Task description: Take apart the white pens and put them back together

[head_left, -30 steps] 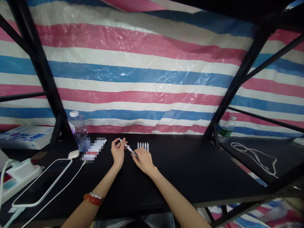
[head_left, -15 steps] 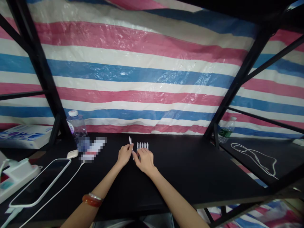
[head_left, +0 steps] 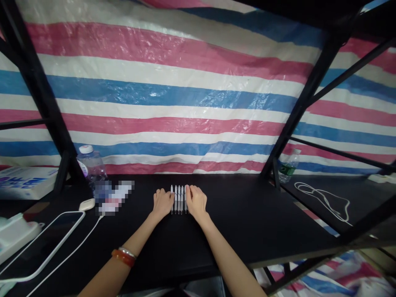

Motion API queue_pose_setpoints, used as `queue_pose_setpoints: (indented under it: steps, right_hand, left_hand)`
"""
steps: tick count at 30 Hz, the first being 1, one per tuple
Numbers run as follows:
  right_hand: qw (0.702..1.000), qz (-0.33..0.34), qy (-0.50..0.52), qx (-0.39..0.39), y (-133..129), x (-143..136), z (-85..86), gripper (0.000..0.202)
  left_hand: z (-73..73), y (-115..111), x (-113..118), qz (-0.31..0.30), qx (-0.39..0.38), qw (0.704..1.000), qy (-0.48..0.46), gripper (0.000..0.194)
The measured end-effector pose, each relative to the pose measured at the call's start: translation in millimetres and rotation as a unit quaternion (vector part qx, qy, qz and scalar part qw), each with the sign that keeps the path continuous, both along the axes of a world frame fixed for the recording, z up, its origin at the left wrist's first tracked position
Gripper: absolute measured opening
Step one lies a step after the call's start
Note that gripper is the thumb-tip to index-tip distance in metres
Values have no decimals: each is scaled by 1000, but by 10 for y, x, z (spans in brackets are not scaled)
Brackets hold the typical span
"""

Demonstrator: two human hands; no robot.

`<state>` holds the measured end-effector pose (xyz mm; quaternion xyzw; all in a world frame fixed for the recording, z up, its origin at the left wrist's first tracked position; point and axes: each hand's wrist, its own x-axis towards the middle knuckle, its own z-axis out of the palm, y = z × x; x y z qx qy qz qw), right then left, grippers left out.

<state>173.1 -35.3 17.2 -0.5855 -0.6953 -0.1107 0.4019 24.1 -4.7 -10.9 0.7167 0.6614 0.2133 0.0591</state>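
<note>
Several white and grey pens (head_left: 178, 200) lie side by side, upright in the view, on the black table (head_left: 247, 222). At the left end of the row is my left hand (head_left: 163, 202), its thumb and fingers closed against the outermost pen. My right hand (head_left: 196, 201) touches the right end of the row, fingers bent together and partly covering the last pen. Between the hands the middle pens show in full. A silver bracelet and an orange bracelet (head_left: 123, 256) are on my left wrist.
At the left are a clear bottle (head_left: 93, 165), an earbud case (head_left: 87, 204), a phone (head_left: 46, 243), a white cable (head_left: 71, 251), a power strip (head_left: 18, 237) and a book (head_left: 29, 181). At the right are a green-labelled bottle (head_left: 288, 168) and a coiled cable (head_left: 324, 200).
The separate pen that stood out at the left now lies level with the row. My right hand has moved from over the pens to their right end. The view has shifted slightly.
</note>
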Motion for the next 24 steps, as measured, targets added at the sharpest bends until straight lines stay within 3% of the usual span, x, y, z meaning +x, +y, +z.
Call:
queue_pose_setpoints:
  steps: [10,15,17,20,22,24]
  right_hand:
    - [997,1,69,-18,-18,64,70,43]
    - [967,44,242,-57,-98,126,242,46]
    - [916,119,363,-121,-223,187,316,52]
    - [761,315,464,-325,-564,346,326,64]
    - [681,408,439,-420,-837,478,239,63]
    - [616,454,341,-546,-1074,586,114,46]
  left_hand:
    - [61,-13,26,0,-14,999,40,50]
    - [74,-40,-15,29,-17,999,6,55]
    - [133,-56,-32,54,-5,998,-12,52]
    - [338,-159,10,75,66,988,-119,39]
    - [524,-325,86,26,104,968,-225,34]
    - [688,-575,153,-70,67,936,-339,34]
